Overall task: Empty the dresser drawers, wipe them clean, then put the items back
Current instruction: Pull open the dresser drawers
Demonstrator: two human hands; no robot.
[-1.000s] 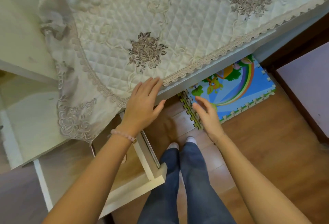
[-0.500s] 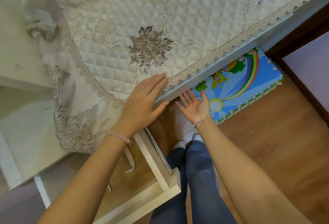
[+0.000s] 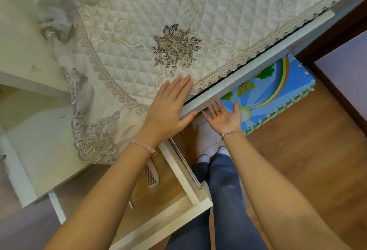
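"Two hands out in front. How does each one lie?"

"My left hand (image 3: 168,110) lies flat, palm down, on the quilted cloth (image 3: 139,31) by its lace-trimmed near edge. The fingers are straight and close together. The thumb is spread out against the long white panel (image 3: 258,67) just below the lace. My right hand (image 3: 224,116) is turned palm up with its fingers spread, holding nothing, and its fingertips reach the panel's lower edge."

"And the drawers?"

"One open drawer (image 3: 184,172) is pulled out toward me, near and left, under my left forearm. A white comb (image 3: 152,174) lies on its wooden bottom, just below my left wrist. A small metal piece (image 3: 131,204) shows nearer to me, mostly hidden by my arm. A dark gap runs between the panel and the lace, and I cannot tell what is behind it."

"Anything on the floor?"

"A foam play mat (image 3: 278,87) with a rainbow lies on the wooden floor (image 3: 307,150), to the right and beyond my right hand. My legs, in blue jeans (image 3: 224,190), stand just right of the open drawer."
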